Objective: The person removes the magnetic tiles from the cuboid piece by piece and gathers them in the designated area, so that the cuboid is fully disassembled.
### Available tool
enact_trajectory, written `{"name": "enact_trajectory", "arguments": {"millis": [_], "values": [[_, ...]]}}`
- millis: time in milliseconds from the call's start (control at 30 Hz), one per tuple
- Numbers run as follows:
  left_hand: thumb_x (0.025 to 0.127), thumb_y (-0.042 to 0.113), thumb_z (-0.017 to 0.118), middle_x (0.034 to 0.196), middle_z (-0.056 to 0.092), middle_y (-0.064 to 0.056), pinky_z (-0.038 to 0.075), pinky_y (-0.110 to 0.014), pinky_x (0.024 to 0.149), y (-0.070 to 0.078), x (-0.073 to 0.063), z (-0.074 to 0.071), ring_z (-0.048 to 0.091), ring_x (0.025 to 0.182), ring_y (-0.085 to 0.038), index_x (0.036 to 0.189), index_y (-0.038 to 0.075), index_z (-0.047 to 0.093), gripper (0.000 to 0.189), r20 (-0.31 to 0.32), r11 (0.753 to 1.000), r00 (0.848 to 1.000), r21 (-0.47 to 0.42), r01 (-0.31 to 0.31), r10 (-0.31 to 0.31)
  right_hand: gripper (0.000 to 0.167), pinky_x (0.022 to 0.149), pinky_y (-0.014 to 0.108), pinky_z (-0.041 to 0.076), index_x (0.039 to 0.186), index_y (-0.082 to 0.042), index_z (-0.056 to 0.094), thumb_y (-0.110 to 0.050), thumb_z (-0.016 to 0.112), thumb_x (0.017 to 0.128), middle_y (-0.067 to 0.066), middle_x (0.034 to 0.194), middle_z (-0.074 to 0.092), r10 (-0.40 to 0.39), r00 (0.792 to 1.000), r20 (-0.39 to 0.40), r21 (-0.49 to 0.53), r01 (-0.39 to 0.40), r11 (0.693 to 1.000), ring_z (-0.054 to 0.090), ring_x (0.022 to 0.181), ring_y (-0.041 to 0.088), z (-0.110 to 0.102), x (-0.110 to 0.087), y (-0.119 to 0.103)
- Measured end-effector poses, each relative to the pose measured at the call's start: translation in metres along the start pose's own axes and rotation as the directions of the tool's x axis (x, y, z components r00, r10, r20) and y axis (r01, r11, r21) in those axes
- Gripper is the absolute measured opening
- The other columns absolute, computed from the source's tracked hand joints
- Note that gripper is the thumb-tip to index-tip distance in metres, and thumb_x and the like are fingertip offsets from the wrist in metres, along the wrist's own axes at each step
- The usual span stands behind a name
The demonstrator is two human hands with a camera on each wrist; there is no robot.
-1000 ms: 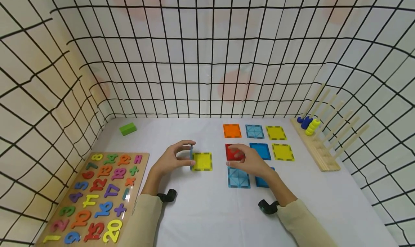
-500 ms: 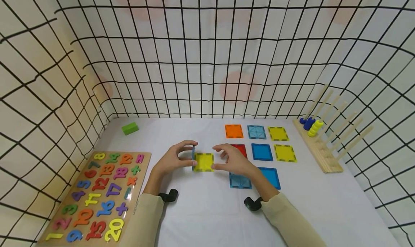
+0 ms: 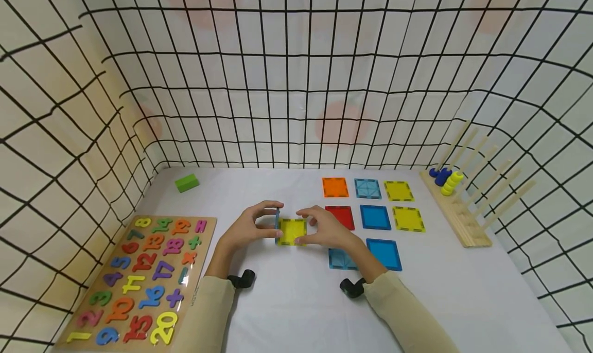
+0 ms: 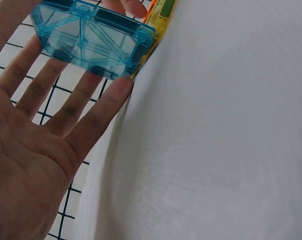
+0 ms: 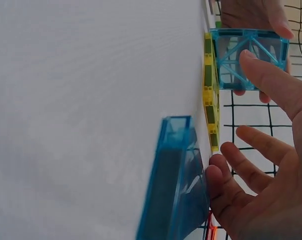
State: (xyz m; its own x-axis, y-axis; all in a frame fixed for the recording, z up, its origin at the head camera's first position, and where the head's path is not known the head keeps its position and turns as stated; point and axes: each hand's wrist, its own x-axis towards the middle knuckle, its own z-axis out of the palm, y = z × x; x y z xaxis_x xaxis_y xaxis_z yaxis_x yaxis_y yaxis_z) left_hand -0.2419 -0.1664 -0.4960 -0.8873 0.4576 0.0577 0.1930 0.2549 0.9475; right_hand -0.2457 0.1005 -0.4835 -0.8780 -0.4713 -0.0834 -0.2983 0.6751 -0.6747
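My left hand (image 3: 243, 229) holds a light blue square magnetic tile (image 4: 91, 37) on edge, thumb and fingers at its rims. This tile stands along the left side of a yellow magnetic tile (image 3: 292, 232), which lies flat on the white table. At the yellow tile's right side is my right hand (image 3: 331, 229), thumb and fingers apart, with nothing gripped. Its thumb tip overlaps the yellow tile's right edge in the head view; whether it touches cannot be told. The right wrist view shows the right fingers (image 5: 250, 167) loosely bent beside the yellow tile.
Flat tiles lie to the right: orange (image 3: 335, 187), red (image 3: 340, 217), blue (image 3: 375, 217), yellow (image 3: 408, 219), and a light blue one (image 3: 342, 259) partly under the right forearm. A number puzzle board (image 3: 204, 240) lies left, a green block (image 3: 187, 183) behind it. A wooden peg rack (image 3: 456, 214) stands far right.
My right hand has moved left from over the red tile to the yellow tile's right edge. The left hand keeps the light blue tile upright in nearly the same place.
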Motion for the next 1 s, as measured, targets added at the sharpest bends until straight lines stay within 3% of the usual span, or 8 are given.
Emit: {"name": "enact_trajectory", "arguments": {"millis": [500, 733, 1000], "values": [[0.085, 0.021, 0.087, 0.157, 0.048, -0.009, 0.047, -0.055, 0.112, -0.002, -0.001, 0.000, 0.048, 0.143, -0.031, 0.149, 0.014, 0.050, 0.075, 0.007, 1.000, 1.000, -0.004, -0.027, 0.028, 0.084, 0.091, 0.037, 0.056, 0.144, -0.020, 0.061, -0.052, 0.091, 0.072, 0.006, 0.130, 0.059, 0.011, 0.999, 0.035, -0.067, -0.009, 0.998, 0.053, 0.108, 0.021, 0.008, 0.010, -0.004], [0.085, 0.018, 0.086, 0.157, 0.047, -0.011, 0.050, -0.052, 0.109, -0.001, -0.002, 0.000, 0.049, 0.142, -0.032, 0.149, 0.013, 0.050, 0.074, 0.015, 0.999, 0.999, -0.026, -0.038, 0.038, 0.089, 0.092, 0.034, 0.053, 0.145, -0.019, 0.060, -0.053, 0.091, 0.070, 0.008, 0.130, 0.056, -0.011, 0.999, 0.047, -0.145, 0.017, 0.989, 0.052, 0.108, 0.020, 0.012, 0.013, -0.007], [0.085, 0.018, 0.086, 0.157, 0.047, -0.011, 0.050, -0.052, 0.110, 0.001, -0.001, 0.001, 0.048, 0.142, -0.031, 0.146, 0.024, 0.054, 0.069, 0.005, 0.999, 0.999, -0.022, -0.032, 0.032, 0.080, 0.087, 0.032, 0.051, 0.141, -0.018, 0.063, -0.043, 0.093, 0.071, 0.007, 0.126, 0.054, 0.021, 0.999, 0.035, -0.162, -0.015, 0.987, 0.050, 0.106, 0.020, 0.014, 0.012, -0.015]]}}
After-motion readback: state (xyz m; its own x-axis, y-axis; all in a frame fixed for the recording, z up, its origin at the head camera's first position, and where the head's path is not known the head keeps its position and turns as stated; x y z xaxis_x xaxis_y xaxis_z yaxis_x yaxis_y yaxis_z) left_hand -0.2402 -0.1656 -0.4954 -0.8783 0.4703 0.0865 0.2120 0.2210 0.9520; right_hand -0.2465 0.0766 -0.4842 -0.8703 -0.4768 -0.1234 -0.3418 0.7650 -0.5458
